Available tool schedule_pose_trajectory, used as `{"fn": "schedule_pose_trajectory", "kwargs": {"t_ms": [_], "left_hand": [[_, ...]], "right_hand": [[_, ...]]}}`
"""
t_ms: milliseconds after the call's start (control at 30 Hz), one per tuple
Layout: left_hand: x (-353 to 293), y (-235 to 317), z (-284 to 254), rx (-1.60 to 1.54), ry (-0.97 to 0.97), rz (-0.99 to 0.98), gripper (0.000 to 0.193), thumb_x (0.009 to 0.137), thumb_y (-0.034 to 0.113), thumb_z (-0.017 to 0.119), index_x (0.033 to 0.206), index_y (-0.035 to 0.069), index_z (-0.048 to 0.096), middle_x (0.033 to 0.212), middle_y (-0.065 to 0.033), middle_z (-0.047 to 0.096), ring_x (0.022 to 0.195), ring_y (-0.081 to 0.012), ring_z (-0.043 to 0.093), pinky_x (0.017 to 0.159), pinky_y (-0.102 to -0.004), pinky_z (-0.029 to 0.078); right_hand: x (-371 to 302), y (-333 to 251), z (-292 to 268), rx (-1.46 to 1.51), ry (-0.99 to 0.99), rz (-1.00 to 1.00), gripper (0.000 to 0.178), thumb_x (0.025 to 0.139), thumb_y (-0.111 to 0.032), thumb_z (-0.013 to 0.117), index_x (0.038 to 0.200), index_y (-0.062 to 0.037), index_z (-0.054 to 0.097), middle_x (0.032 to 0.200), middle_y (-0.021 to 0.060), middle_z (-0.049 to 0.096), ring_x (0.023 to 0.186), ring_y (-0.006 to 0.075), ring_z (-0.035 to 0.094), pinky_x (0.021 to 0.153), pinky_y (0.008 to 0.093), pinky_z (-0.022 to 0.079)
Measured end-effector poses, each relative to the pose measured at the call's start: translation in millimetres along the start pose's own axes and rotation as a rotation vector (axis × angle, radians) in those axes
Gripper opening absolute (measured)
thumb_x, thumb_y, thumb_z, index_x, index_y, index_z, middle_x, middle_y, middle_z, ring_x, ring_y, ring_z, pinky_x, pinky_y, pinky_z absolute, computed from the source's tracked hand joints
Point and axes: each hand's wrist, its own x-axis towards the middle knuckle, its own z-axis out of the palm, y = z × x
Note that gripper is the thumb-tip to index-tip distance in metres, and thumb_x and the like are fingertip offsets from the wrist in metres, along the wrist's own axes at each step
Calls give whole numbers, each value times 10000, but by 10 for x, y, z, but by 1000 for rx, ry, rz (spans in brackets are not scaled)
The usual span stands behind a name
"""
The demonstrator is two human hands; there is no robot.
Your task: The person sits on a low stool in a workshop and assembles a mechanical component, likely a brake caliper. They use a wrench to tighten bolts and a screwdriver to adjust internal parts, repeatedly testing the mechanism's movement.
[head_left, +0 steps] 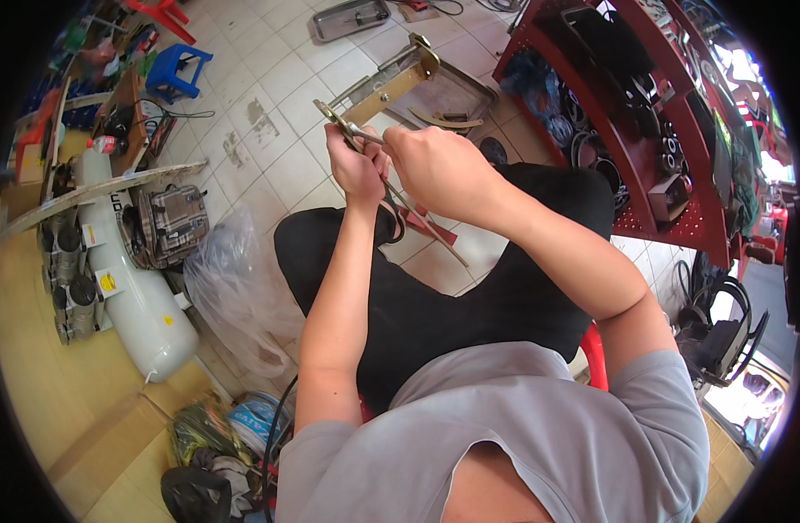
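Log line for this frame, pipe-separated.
left hand: gripping metal frame | right hand: holding metal tool at frame's near end | nearby: blue stool on tiled floor

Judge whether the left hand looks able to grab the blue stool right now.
Probably not: the left hand is holding the metal bracket, and the blue stool is well off across the tiled floor.

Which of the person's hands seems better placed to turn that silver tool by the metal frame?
Probably the right hand: it is closed around the silver tool, whose head appears to meet the brass-coloured frame. The left hand seems occupied gripping the frame's near end.
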Motion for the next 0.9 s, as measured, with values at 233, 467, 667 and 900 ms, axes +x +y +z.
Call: {"fn": "schedule_pose_trajectory", "kwargs": {"t_ms": [233, 467, 667, 900], "left_hand": [[-40, -63, 193, 259, 197, 210, 491, 981, 412, 230, 584, 130, 296, 484, 54, 299, 384, -54, 247, 359, -231, 206], [-42, -31, 151, 301, 162, 185, 510, 989, 385, 226, 560, 125, 318, 472, 54, 307, 392, -60, 255, 376, -230, 215], [-57, -46, 124, 265, 209, 135, 463, 989, 344, 249, 597, 119, 350, 486, 50, 317, 402, -60, 269, 381, -237, 229], [-76, -41, 128, 463, 262, 199, 369, 982, 301, 312, 657, 136, 369, 552, 57, 352, 482, -62, 319, 451, -253, 284]], "right_hand": [[-32, -113, -147, -210, -68, -52, 94, 740, -31, 528, 791, 48, 539, 580, 179, 587, 550, 335, 612, 532, 399, 493], [-119, -100, 86, -239, 55, -29, 120, 720, -33, 568, 788, 47, 511, 566, 172, 582, 512, 312, 611, 477, 380, 489], [-154, -99, 210, -207, 37, 43, 154, 718, -40, 598, 810, 41, 504, 580, 164, 590, 523, 306, 619, 473, 364, 493], [-166, -113, 318, -221, 117, 85, 158, 727, -51, 597, 810, 39, 497, 642, 170, 602, 531, 308, 625, 475, 359, 504]]}}
